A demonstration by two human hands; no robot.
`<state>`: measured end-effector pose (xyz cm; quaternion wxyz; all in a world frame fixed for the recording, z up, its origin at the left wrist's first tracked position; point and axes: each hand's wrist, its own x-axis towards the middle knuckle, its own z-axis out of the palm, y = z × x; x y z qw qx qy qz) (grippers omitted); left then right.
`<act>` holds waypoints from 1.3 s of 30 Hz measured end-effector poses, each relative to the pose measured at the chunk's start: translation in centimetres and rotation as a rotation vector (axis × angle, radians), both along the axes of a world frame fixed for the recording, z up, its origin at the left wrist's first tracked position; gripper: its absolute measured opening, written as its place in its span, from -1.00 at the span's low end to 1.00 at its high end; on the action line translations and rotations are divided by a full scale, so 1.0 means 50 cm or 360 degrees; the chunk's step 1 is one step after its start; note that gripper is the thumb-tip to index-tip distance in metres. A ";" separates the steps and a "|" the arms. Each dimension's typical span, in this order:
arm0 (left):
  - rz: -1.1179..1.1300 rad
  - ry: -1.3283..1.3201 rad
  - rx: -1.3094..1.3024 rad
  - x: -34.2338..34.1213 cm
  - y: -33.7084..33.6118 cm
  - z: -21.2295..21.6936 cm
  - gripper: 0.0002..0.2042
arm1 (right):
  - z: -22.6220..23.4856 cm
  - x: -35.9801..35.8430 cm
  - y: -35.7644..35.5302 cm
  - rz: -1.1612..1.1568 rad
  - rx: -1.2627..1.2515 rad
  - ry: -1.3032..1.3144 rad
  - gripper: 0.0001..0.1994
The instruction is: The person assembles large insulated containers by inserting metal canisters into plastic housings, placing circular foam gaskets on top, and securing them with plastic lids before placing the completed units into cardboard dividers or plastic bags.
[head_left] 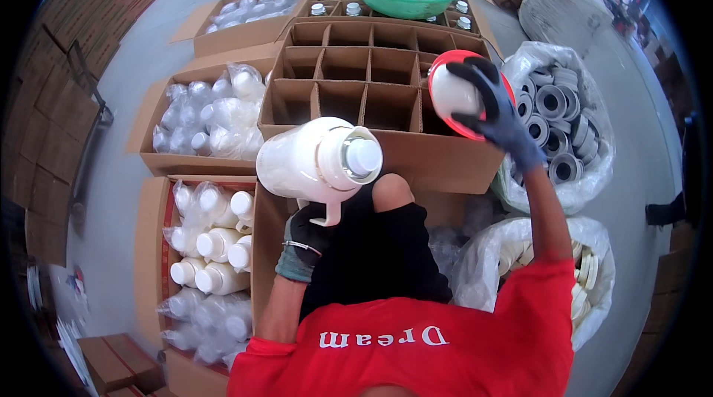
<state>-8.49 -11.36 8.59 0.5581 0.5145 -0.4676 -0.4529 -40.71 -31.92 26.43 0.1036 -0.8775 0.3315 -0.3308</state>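
Note:
My left hand [306, 237], in a dark glove, grips a white thermos jug [293, 163] by its lower side, near the handle. The jug lies tilted with its mouth to the right, and a white stopper [363, 157] sits in it. My right hand [486, 103], in a grey-blue glove with dark fingertips, reaches over a red bowl [436, 79] at the right end of a divided carton [371, 63]. Its fingers are spread across the bowl's white contents [451, 92], which are too blurred to name.
A green basin [401, 3] of white caps stands on a far carton of bottles. Cartons of plastic-wrapped white jugs [215, 241] line the left. On the right are plastic bags of grey rings [551, 102] and cream-coloured parts [587, 271].

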 end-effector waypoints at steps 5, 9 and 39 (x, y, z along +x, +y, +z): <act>0.0171 0.0882 0.0208 -0.035 -0.020 -0.020 -0.87 | -0.042 0.129 0.187 0.0282 0.0307 -0.0243 -0.35; 0.0256 0.0735 0.0113 -0.055 -0.029 0.002 -0.87 | -0.123 0.061 0.194 0.0011 0.1902 -0.0742 -0.31; -0.0482 -0.0208 0.0587 0.096 0.039 -0.104 -0.59 | -0.168 -0.072 -0.134 -0.1040 0.0724 0.0020 -0.64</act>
